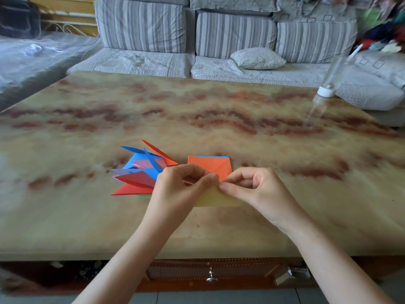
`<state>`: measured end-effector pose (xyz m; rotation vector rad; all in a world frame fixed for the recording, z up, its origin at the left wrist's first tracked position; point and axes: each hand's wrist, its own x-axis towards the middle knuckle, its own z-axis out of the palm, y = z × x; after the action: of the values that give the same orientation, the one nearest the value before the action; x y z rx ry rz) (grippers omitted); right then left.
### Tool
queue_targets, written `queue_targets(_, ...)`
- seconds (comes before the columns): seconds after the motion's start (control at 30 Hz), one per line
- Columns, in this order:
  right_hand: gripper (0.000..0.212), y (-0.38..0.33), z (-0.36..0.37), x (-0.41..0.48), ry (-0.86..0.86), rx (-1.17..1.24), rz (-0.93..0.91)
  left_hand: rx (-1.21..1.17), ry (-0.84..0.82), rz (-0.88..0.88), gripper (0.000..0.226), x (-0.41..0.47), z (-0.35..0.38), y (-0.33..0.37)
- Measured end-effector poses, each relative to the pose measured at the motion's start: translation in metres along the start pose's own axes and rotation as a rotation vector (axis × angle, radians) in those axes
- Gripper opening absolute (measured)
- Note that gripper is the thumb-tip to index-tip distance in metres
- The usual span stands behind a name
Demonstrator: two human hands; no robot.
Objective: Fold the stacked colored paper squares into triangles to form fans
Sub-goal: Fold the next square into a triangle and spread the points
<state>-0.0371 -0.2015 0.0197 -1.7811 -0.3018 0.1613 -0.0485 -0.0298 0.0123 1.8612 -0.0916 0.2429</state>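
Between the left hand [175, 185] and right hand [252, 187], both pinching its upper corner, the yellow sheet [217, 199] rests on the counter [285, 220]. It looks light, floppy and crease-prone: hold by corners. Orange stack [208, 164] sits just beyond the grip; folded triangles [140, 174] left.

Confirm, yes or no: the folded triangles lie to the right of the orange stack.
No, the folded triangles lie fanned out to the left of the orange stack.

Smooth, glossy marbled tabletop [219, 110]. Matt paper in the yellow sheet [217, 199], the square stack [208, 164] and the folded triangles [140, 172] at its nine o'clock. Striped woven cloth on sofa cushions [234, 35]. Shiny metal drawer knob [211, 278].
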Motion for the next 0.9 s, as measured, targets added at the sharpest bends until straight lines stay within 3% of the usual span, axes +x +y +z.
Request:
queue_targets(0.2,0.01,0.0,0.004,0.0,-0.001,-0.022,-0.039,0.091,0.036,0.033,0.019,-0.005,0.007,-0.004)
queue_targets(0.8,0.014,-0.005,0.002,-0.002,-0.056,-0.031,0.095,0.206,0.168,0.01,0.014,0.006,-0.007,-0.004)
queue_targets(0.9,0.016,-0.003,-0.002,-0.004,-0.086,-0.139,0.114,0.263,0.285,-0.004,0.015,0.013,-0.019,-0.003)
